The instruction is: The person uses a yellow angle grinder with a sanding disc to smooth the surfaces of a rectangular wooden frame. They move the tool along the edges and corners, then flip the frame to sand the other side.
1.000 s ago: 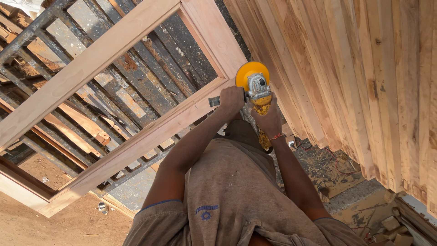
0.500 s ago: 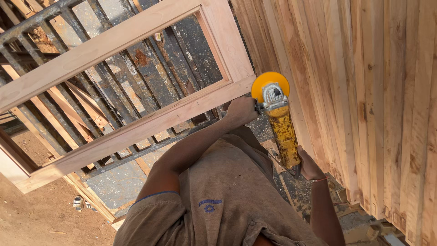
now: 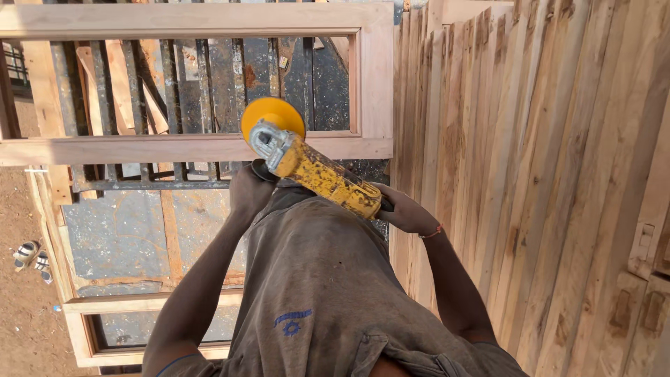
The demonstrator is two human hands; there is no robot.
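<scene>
I see the yellow angle grinder held between the hands, left hand at its head, right hand at its tail. Its round yellow disc guard lies on the pale wooden door frame. Right of the frame stands the stack of pale timber planks; behind the frame lies the dark metal grille.

grinder: yellow body, speckled with dark stains, grey metal head | disc guard: plain orange-yellow | door frame: pale pinkish wood | stacked planks: light tan, streaked with brown grain | shirt: dusty grey-brown, marked with a small blue emblem | wristband: red | ground: reddish-brown
</scene>
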